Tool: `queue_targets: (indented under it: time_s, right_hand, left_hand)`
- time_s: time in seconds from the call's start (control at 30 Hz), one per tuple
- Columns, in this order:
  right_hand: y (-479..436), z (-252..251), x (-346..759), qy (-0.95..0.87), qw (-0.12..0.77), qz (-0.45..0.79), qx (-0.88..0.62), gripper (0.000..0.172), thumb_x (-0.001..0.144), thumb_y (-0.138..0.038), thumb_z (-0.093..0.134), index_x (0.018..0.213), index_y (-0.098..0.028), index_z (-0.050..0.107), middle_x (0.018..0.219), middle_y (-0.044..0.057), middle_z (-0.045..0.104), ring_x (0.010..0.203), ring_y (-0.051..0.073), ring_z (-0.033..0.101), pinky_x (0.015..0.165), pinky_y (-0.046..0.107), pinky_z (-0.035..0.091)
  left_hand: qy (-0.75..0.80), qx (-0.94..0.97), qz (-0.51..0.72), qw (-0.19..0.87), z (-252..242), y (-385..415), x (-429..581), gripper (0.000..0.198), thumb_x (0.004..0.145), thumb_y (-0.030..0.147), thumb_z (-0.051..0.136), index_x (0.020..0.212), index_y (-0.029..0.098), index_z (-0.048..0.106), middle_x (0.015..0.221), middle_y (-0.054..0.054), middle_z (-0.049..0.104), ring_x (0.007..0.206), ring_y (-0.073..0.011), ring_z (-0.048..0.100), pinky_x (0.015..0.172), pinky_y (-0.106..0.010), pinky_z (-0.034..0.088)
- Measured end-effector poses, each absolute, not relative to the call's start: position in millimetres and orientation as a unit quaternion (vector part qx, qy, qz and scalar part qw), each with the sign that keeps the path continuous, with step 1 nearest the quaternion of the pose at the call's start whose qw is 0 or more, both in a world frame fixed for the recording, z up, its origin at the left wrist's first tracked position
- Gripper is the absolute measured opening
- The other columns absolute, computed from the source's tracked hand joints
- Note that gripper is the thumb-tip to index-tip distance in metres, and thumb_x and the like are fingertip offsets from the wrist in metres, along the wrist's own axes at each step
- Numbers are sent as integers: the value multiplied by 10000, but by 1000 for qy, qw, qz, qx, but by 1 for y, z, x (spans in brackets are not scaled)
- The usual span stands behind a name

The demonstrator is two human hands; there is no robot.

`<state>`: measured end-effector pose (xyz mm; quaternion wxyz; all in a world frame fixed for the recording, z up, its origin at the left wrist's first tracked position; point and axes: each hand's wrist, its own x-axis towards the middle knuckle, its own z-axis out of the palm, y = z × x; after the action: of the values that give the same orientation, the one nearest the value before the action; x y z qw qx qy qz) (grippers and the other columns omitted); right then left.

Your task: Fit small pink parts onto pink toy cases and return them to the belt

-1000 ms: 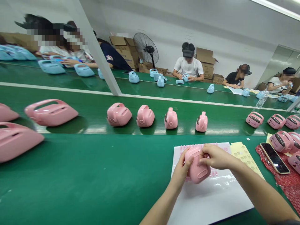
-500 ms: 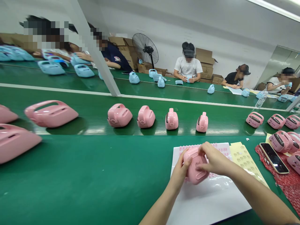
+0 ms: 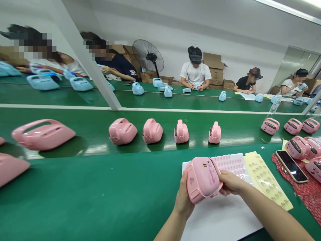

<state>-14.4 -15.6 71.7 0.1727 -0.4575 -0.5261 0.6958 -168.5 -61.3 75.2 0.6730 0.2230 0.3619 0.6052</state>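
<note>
The green worktop (image 3: 100, 201) ran the width of our view, and beyond it the belt (image 3: 240, 132) carried a row of shells (image 3: 181, 131), four pink ones standing apart from each other, with more lying at the far left. Across a second belt, other people (image 3: 195, 72) sat over blue shells (image 3: 137, 88). Before us lay a white sheet (image 3: 225, 217), with a yellow sheet (image 3: 265, 177) along its right edge. Further right, a red cloth (image 3: 309, 195) bore a phone (image 3: 291, 161) and a cluster (image 3: 297, 147) of pink shells. We held one shell (image 3: 202, 179) tilted just above the white sheet's left part. Our left hand (image 3: 183, 199) cupped and gripped it from below, and our right hand (image 3: 229, 182) was closed on its right end. A small dark print showed on its upper face, but we could not tell whether that was a sticker. Rows of small pink pieces (image 3: 232, 164) lay at the sheet's far edge. We judged the work to be mid-run: the row on the belt looked dealt with, one shell was in hand, and the cluster at the right was yet to be handled.
</note>
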Motion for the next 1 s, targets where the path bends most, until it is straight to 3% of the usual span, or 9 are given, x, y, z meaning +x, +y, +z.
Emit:
queue_targets:
  time_s: [0.1,0.2,0.27,0.37,0.43,0.63,0.77,0.9,1.0]
  right_hand:
    - [-19,79,-6,-488,244,669,-505,304,717,-507,444,661,-210,412,327,-119,331,240,44,252,278,163,144]
    - [-4,102,27,-551,278,583,-529,277,691,-484,456,693,-208,445,380,-96,405,253,64,321,271,177,191]
    - [17,121,55,-603,332,445,-573,190,682,-392,478,698,-202,472,492,-63,486,315,73,394,304,190,253]
    - [61,142,85,-609,331,196,-693,71,701,-229,454,688,-196,515,596,-28,541,493,105,499,433,206,337]
    - [92,145,92,-589,323,146,-726,72,692,-162,472,699,-189,539,671,3,579,627,141,538,514,225,352]
    - [148,125,93,-530,322,149,-770,62,783,-187,535,798,-146,579,819,59,605,758,164,561,642,274,410]
    - [148,121,90,-521,368,167,-751,211,846,-298,485,949,-129,562,922,78,574,774,150,554,687,298,448]
    - [143,113,46,-540,420,196,-702,288,798,-313,495,1028,-142,521,990,103,556,873,178,550,719,275,431]
    - [144,100,-6,-552,430,262,-665,338,721,-314,566,1015,-156,513,850,46,601,770,162,573,677,261,443]
  left_hand:
    - [360,267,603,660,67,-61,-167,725,602,572,676,1234,269,490,1227,-79,583,1126,-313,505,879,-380,451]
    - [356,380,578,628,53,-61,-166,918,488,438,803,1299,366,377,1333,-78,478,1108,-321,516,837,-402,471]
    - [385,466,532,593,45,-61,-167,925,475,338,826,1290,374,389,1320,-86,488,1116,-314,513,857,-418,457]
    - [448,555,440,545,38,-57,-172,597,562,295,771,1127,322,582,1172,-82,613,1096,-303,534,928,-439,404]
    - [472,584,411,517,37,-53,-176,375,606,322,726,976,305,668,1060,-71,672,1030,-308,573,924,-441,406]
    - [497,609,391,479,39,-47,-185,245,605,354,695,847,317,708,960,-56,710,948,-321,606,863,-428,445]
    - [499,613,377,483,37,-47,-189,231,658,376,655,873,307,702,978,-56,704,965,-304,599,872,-409,440]
    - [493,614,383,483,36,-47,-191,221,693,383,630,889,306,699,977,-50,703,953,-285,603,856,-380,452]
    - [496,604,392,485,39,-48,-190,206,681,387,638,856,298,705,939,-52,709,919,-279,613,841,-375,461]
